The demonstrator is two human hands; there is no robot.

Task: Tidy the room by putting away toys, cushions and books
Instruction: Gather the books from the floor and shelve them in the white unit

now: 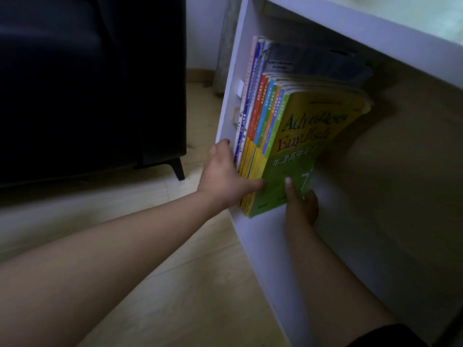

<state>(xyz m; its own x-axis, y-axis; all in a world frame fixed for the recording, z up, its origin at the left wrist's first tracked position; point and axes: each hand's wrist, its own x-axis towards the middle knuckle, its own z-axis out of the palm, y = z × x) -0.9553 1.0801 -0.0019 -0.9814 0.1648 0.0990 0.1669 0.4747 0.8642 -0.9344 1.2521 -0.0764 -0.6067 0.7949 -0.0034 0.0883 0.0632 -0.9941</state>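
Observation:
A stack of several thin books stands on edge inside a white shelf unit, leaning against its left wall. The front book has a yellow and green cover. My left hand grips the spines at the near end, thumb across the front cover's edge. My right hand holds the same stack from below and the right, thumb on the green cover. Taller bluish books stand behind the coloured ones.
A dark sofa on short legs fills the left. Pale wood floor lies between it and the shelf. The shelf compartment to the right of the books is dim and open.

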